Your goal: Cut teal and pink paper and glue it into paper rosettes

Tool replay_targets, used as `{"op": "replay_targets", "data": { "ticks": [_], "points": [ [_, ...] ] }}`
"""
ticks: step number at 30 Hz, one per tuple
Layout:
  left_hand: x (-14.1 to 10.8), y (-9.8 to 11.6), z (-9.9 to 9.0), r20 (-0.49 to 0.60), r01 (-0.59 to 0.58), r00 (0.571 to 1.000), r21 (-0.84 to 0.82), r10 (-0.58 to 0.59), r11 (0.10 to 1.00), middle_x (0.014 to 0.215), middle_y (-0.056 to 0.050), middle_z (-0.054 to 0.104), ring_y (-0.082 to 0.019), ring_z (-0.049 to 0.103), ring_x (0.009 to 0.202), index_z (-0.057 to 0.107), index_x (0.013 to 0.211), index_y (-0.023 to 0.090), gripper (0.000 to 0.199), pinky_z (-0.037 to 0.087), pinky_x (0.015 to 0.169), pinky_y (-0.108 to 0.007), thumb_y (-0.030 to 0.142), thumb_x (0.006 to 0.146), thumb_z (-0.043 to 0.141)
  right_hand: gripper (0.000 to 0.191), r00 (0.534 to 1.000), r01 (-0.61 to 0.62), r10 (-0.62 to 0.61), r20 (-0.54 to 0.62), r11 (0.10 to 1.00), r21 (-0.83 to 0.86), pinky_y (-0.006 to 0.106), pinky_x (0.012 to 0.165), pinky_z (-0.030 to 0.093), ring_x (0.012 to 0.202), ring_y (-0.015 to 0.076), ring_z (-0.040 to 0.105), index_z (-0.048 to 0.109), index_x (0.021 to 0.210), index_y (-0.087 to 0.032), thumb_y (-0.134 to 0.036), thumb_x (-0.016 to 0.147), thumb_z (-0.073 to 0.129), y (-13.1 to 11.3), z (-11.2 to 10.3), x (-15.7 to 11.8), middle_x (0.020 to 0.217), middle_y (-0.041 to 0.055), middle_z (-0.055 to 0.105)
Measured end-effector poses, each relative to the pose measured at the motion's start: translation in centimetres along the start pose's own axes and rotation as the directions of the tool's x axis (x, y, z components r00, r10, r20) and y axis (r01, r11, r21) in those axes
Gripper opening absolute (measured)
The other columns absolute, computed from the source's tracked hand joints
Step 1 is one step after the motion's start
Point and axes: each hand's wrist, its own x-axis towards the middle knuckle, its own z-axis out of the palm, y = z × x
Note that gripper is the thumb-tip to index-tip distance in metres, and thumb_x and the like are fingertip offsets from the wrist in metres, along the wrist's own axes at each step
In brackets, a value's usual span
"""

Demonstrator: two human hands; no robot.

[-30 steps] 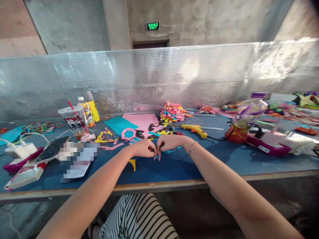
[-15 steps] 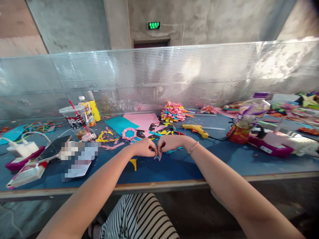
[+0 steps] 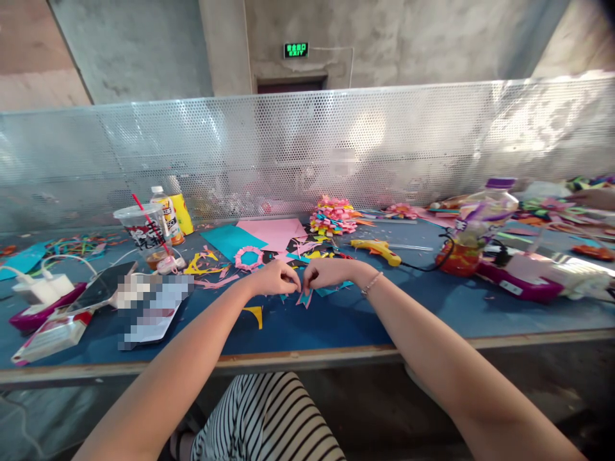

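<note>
My right hand [image 3: 329,274] pinches a small folded pink and blue paper piece [image 3: 304,299], whose pointed ends hang below the fingertips. My left hand [image 3: 276,279] is closed just left of it, thumb and fingers together; what they hold, if anything, is hidden. A bit of teal paper [image 3: 283,297] shows under my left hand. Behind that hand lies a pink paper ring [image 3: 248,257] with a blue middle. A curved yellow paper scrap [image 3: 255,315] lies nearer the table edge.
Behind my hands are a teal sheet [image 3: 230,242], a pink sheet [image 3: 273,232] and a layered paper flower [image 3: 332,215]. A yellow glue gun [image 3: 377,250] and a bottle [image 3: 473,234] stand right. Left are a phone [image 3: 161,314] and plastic cup [image 3: 141,234]. Someone's hand [image 3: 596,197] shows far right.
My fingertips have drawn slightly apart, with the folded paper staying by my right hand. Teal paper now shows below my left hand. Another person's hand has come in at far right.
</note>
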Motion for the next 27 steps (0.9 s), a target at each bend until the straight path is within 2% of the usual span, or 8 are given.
{"op": "replay_targets", "data": {
  "ticks": [5, 11, 15, 18, 23, 27],
  "points": [
    [-0.1, -0.2, -0.5, 0.011, 0.072, 0.997, 0.02, -0.073, 0.997, 0.053, -0.001, 0.057, -0.007, 0.045, 0.044, 0.069, 0.082, 0.011, 0.028, 0.031, 0.043, -0.018, 0.017, 0.066, 0.047, 0.032, 1.0, -0.01, 0.009, 0.007, 1.0, 0.021, 0.018, 0.053, 0.033, 0.057, 0.0077, 0.048, 0.071, 0.082, -0.015, -0.015, 0.064, 0.045, -0.2, -0.1, -0.1, 0.071, -0.0001, 0.065],
    [-0.2, -1.2, -0.6, 0.0, 0.138, 0.99, 0.228, -0.142, 0.964, 0.055, 0.0, 0.057, -0.008, 0.043, 0.045, 0.071, 0.09, 0.019, 0.033, 0.029, 0.044, -0.02, 0.019, 0.064, 0.05, 0.032, 1.0, -0.013, 0.013, 0.009, 1.0, 0.015, 0.017, 0.052, 0.033, 0.056, 0.0075, 0.049, 0.071, 0.08, -0.014, -0.012, 0.063, 0.044, -1.0, -0.3, -0.4, 0.071, 0.0008, 0.066],
    [-0.1, -1.6, -0.7, 0.009, 0.18, 0.982, 0.296, -0.191, 0.938, 0.06, 0.0, 0.061, -0.008, 0.045, 0.047, 0.071, 0.092, 0.023, 0.035, 0.03, 0.046, -0.021, 0.019, 0.063, 0.05, 0.032, 1.0, -0.016, 0.016, 0.009, 1.0, 0.024, 0.017, 0.054, 0.034, 0.059, 0.0079, 0.051, 0.071, 0.079, -0.013, -0.012, 0.062, 0.044, -1.4, -0.4, -0.5, 0.073, 0.0016, 0.066],
    [-0.1, -1.7, -0.8, 0.015, 0.196, 0.978, 0.279, -0.208, 0.94, 0.062, 0.0, 0.062, -0.008, 0.047, 0.049, 0.071, 0.092, 0.023, 0.037, 0.032, 0.047, -0.02, 0.018, 0.062, 0.049, 0.032, 1.0, -0.013, 0.013, 0.016, 1.0, 0.019, 0.017, 0.055, 0.035, 0.059, 0.0078, 0.051, 0.071, 0.08, -0.014, -0.012, 0.063, 0.044, -1.3, -0.4, -0.5, 0.073, 0.0012, 0.067],
    [-0.1, -1.8, -0.8, 0.023, 0.208, 0.977, 0.143, -0.214, 0.968, 0.063, -0.001, 0.062, -0.009, 0.05, 0.05, 0.07, 0.092, 0.019, 0.036, 0.035, 0.048, -0.019, 0.019, 0.064, 0.046, 0.031, 1.0, -0.003, 0.003, -0.001, 1.0, 0.02, 0.017, 0.056, 0.036, 0.06, 0.0084, 0.052, 0.071, 0.079, -0.014, -0.012, 0.064, 0.044, -1.0, -0.3, -0.4, 0.073, 0.0015, 0.067],
    [0.0, -1.9, -0.8, -0.01, 0.198, 0.98, 0.121, -0.198, 0.973, 0.063, 0.0, 0.061, -0.008, 0.047, 0.05, 0.07, 0.09, 0.019, 0.035, 0.034, 0.049, -0.018, 0.019, 0.065, 0.046, 0.03, 0.998, 0.033, -0.033, -0.048, 0.999, 0.006, 0.018, 0.059, 0.037, 0.063, 0.009, 0.053, 0.071, 0.079, -0.015, -0.012, 0.065, 0.044, -0.8, -0.3, -0.3, 0.075, 0.0013, 0.066]
  ]
}}
